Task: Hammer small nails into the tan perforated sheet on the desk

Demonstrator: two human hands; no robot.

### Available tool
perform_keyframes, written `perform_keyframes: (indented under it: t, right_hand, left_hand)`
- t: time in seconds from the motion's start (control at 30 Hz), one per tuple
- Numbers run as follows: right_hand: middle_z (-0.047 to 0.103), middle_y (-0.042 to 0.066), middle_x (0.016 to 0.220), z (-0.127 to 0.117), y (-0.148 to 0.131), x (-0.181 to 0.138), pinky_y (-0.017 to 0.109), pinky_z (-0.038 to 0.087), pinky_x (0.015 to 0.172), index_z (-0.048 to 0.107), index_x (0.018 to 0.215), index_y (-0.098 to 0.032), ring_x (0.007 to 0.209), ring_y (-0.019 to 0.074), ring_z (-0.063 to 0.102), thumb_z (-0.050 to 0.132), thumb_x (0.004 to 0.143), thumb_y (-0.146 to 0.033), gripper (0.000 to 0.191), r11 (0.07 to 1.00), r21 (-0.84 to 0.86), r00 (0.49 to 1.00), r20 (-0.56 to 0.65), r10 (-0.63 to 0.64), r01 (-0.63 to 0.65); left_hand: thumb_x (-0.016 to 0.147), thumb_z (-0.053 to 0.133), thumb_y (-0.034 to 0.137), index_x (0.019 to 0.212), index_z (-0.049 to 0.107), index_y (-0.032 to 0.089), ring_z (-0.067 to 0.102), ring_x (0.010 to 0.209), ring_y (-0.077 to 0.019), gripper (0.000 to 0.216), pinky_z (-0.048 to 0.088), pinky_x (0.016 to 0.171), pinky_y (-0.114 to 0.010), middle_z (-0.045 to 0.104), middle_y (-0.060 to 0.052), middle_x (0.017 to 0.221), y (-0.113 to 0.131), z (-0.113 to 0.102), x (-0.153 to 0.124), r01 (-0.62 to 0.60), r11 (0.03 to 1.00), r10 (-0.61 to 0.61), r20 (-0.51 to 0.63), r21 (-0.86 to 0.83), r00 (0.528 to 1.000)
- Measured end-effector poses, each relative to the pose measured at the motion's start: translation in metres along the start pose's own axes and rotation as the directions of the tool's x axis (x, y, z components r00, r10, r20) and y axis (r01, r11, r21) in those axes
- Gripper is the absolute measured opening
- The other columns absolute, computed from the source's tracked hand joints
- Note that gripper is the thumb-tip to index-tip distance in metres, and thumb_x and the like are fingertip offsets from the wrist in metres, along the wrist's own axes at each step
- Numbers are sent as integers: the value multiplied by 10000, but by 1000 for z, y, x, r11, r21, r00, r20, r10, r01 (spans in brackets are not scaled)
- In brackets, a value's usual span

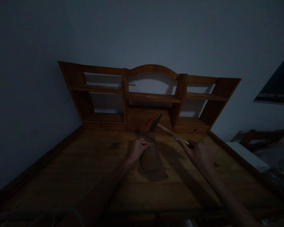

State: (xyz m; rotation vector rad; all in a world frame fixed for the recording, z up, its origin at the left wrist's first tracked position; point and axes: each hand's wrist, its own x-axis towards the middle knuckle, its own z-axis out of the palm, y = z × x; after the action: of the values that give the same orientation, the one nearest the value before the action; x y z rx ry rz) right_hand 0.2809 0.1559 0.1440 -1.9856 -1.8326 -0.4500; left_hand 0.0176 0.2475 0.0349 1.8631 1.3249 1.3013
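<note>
My left hand [138, 148] is pinched over the upper part of a flat, irregular brown piece [153, 175] dotted with small marks. A tiny bright point at its fingertips looks like the head of a small nail [151, 145]; the rest is hidden. My right hand [200, 153] is closed around the wooden handle of a hammer [167, 130]. The dark hammer head is raised above and beyond the left hand, apart from it. An orange-brown patch shows on the middle of the dotted piece.
The wooden desk [85, 170] has a raised shelf unit [153, 97] along its back. Left of my left hand lies a small dark pile [115, 145], too dim to make out. A small round thing [217, 164] lies beside my right forearm. A chair [262, 137] stands beyond the right edge.
</note>
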Motion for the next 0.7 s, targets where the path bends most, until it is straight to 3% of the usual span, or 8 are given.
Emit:
perform_keyframes:
  t: [0.2, 0.43, 0.6, 0.7]
  right_hand:
    - [693, 97, 600, 16, -4, -14, 314, 277, 520, 684, 666, -236, 608, 294, 673, 283, 855, -731, 665, 996, -47, 993, 103, -64, 69]
    - [702, 114, 641, 6, -7, -12, 314, 306, 542, 686, 718, -230, 660, 298, 683, 241, 839, -763, 705, 999, -37, 1000, -23, 19, -20]
    - [710, 107, 645, 9, -13, -18, 316, 326, 548, 673, 690, -223, 638, 293, 679, 298, 866, -716, 643, 996, -78, 994, 103, -42, 50]
    - [711, 115, 651, 9, -15, -21, 318, 324, 545, 679, 713, -212, 637, 289, 681, 301, 887, -683, 629, 994, -87, 992, 117, -54, 64]
  left_hand:
    - [772, 670, 360, 822, 780, 193, 548, 640, -140, 206, 333, 550, -241, 624, -26, 676, -5, -1, 0, -12, 1000, 12, 27, 25, 1000]
    - [761, 686, 338, 833, 779, 201, 577, 674, -146, 181, 359, 568, -238, 659, -36, 722, -1, -1, 0, 2, 1000, -1, 36, -15, 999]
    - [773, 676, 329, 840, 778, 195, 560, 646, -137, 182, 349, 559, -236, 650, -34, 709, -6, -1, -1, -31, 999, 30, 48, 26, 998]
    - [781, 667, 346, 845, 778, 205, 555, 642, -139, 191, 338, 553, -239, 645, -31, 698, -11, 0, 0, -41, 998, 38, 63, 54, 997]
